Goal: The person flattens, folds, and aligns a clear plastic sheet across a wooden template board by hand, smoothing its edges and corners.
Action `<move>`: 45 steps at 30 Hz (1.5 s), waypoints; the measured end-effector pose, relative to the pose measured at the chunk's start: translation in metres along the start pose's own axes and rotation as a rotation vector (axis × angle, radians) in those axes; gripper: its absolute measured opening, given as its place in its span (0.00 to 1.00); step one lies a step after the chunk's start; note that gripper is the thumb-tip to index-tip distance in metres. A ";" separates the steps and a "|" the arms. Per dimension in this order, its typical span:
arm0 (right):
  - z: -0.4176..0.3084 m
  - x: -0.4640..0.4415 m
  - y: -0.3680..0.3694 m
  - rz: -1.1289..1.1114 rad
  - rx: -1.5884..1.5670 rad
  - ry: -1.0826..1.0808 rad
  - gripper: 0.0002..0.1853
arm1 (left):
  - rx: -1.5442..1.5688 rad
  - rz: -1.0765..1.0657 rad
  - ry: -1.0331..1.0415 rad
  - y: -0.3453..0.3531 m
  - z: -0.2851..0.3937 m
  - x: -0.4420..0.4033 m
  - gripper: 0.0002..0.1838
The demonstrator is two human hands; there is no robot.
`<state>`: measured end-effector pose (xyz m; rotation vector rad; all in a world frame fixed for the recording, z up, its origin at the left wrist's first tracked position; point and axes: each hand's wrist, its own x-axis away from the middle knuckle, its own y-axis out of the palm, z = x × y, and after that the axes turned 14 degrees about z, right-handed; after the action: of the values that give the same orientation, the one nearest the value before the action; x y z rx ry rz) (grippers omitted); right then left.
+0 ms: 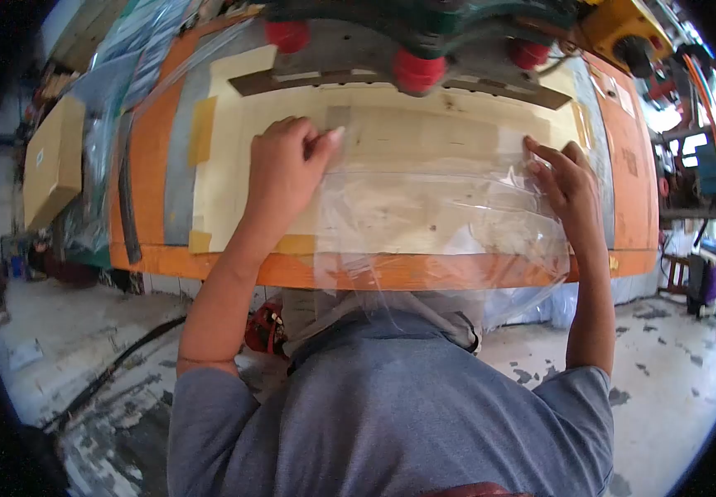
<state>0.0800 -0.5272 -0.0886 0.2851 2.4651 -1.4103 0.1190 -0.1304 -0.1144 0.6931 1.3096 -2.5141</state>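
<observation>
A sheet of clear plastic film [441,215], perhaps a bag, lies over a pale yellowish board [233,182] and hangs past the front edge of the orange table. With thumb and fingers pinched together, my left hand [285,157] grips the film's left side near its far part. My right hand [566,178] pinches the film at its right side, where the plastic is creased and shiny. Beyond both hands, a long metal bar [333,80] of a dark green machine [358,16] hangs over the board's far side.
Red round parts [418,70] sit under the machine. A yellow box with a black knob [623,37] is at the upper right. The table [147,182] has an orange frame. At the left stand a cardboard box [55,161] and plastic-wrapped material [130,50]. A dark hose [118,364] crosses the floor.
</observation>
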 end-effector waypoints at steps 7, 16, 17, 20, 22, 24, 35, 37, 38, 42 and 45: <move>0.035 -0.027 0.025 0.097 0.196 -0.127 0.14 | -0.032 0.003 -0.035 0.013 -0.007 -0.011 0.21; 0.040 -0.033 0.031 0.095 0.247 -0.092 0.15 | -0.088 0.059 -0.007 0.017 -0.005 -0.014 0.22; 0.043 -0.034 0.031 0.102 0.221 -0.099 0.15 | -0.086 0.035 -0.044 0.015 -0.004 -0.014 0.22; 0.038 -0.035 0.030 0.102 0.205 -0.091 0.15 | -0.112 0.017 -0.045 0.014 -0.003 -0.016 0.22; 0.037 -0.035 0.031 0.092 0.225 -0.073 0.15 | -0.101 0.034 -0.019 0.016 -0.006 -0.015 0.21; 0.043 -0.035 0.035 0.143 0.201 -0.128 0.15 | -0.077 0.046 0.013 0.015 -0.007 -0.015 0.21; 0.025 -0.028 0.028 0.216 0.137 -0.200 0.11 | -0.072 0.001 -0.074 0.010 0.000 -0.018 0.22; 0.023 -0.028 0.027 0.219 0.173 -0.183 0.11 | -0.082 0.006 -0.069 0.010 0.003 -0.018 0.22; 0.025 -0.027 0.028 0.234 0.166 -0.210 0.11 | -0.057 0.007 -0.089 0.010 0.003 -0.017 0.23; 0.031 -0.027 0.031 0.253 0.157 -0.249 0.13 | -0.023 0.010 -0.122 0.012 0.000 -0.016 0.23; 0.029 -0.029 0.031 0.264 0.154 -0.258 0.13 | 0.001 -0.021 -0.184 0.010 0.002 -0.016 0.24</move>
<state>0.1213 -0.5379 -0.1178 0.4160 2.0354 -1.4248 0.1367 -0.1387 -0.1124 0.4377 1.2563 -2.5255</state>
